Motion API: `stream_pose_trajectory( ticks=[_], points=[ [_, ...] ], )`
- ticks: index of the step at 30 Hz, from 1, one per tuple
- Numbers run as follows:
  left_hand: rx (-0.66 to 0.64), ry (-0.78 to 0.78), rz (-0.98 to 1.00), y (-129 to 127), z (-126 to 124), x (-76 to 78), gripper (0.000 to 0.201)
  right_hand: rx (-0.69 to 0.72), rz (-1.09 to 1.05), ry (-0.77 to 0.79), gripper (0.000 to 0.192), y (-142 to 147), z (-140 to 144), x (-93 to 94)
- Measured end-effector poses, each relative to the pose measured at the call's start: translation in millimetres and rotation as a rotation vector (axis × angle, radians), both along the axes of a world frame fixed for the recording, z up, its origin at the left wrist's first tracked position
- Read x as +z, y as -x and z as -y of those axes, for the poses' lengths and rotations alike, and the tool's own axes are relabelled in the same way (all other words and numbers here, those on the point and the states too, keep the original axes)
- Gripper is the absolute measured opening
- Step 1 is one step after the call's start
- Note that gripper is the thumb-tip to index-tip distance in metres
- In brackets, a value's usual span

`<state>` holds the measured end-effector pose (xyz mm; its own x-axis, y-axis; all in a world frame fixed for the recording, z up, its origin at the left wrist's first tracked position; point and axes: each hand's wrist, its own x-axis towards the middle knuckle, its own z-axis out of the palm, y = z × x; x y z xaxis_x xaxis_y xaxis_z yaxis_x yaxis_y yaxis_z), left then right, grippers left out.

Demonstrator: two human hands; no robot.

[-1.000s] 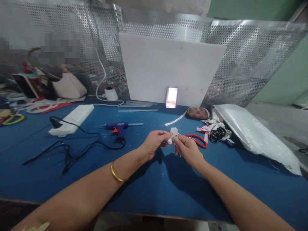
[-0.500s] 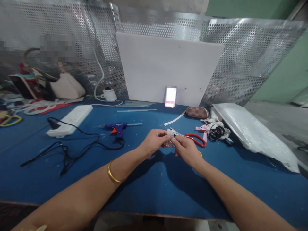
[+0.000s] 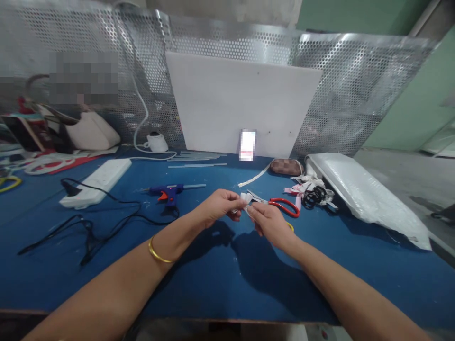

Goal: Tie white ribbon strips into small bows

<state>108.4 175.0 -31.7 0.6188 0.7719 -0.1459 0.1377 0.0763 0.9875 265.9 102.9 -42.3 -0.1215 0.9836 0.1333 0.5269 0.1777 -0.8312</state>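
Item held: small folded piece of white ribbon (image 3: 245,198), pinched between my left hand (image 3: 218,207) and my right hand (image 3: 266,221), both closed on it, above the blue felt-covered desk (image 3: 220,279). A second ago it stood puffed up above my fingertips; now it lies flatter and lower between them, so the fold looks pressed tighter.

Just beyond the ribbon: red-handled steel scissors (image 3: 282,205) on the desk. Left of the ribbon: blue hot-glue gun (image 3: 169,191) with its black cord (image 3: 106,222). Right of the scissors: tangle of pink-and-white ribbon scraps (image 3: 313,192).
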Motion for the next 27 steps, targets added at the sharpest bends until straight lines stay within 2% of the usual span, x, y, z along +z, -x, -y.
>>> stream_pose_trajectory(
  ticks=[3,5,8,12,14,17,20,23,25,27],
  points=[
    [0.006,0.109,-0.025,-0.1,-1.1,-6.1,0.033,-0.015,0.209,-0.19,0.03,2.6,1.7,-4.2],
    [0.046,0.13,-0.007,-1.4,-0.2,-8.9,0.034,-0.03,0.238,-0.182,0.03,1.3,-0.6,-8.6],
    [0.117,0.133,0.041,-3.5,2.0,-9.4,0.037,-0.1,0.166,-0.121,0.032,-2.8,-5.6,-14.7],
    [0.136,0.11,0.071,-4.7,2.7,-7.4,0.034,-0.122,0.11,-0.096,0.033,-4.2,-6.6,-16.5],
    [0.136,0.049,0.076,-5.2,2.5,-6.8,0.031,-0.112,0.1,-0.087,0.032,-3.2,-5.1,-14.2],
    [0.142,-0.13,0.039,-6.2,4.0,-5.5,0.026,-0.138,0.03,-0.104,0.027,-2.4,-4.4,-9.3],
    [0.105,-0.343,-0.066,-7.0,9.1,-3.4,0.024,-0.18,-0.154,-0.097,0.028,-3.1,-6.8,-6.6],
    [0.071,-0.518,-0.18,-7.2,14.7,-2.6,0.026,-0.174,-0.329,-0.022,0.026,-3.4,-9.1,-6.1],
    [0.061,-0.55,-0.202,-7.6,16.7,-3.5,0.026,-0.172,-0.404,0.011,0.024,-3.0,-9.0,-5.6],
    [0.05,-0.496,-0.166,-8.7,17.3,-4.9,0.025,-0.198,-0.455,0.014,0.023,-2.9,-7.9,-4.7]
  ],
)
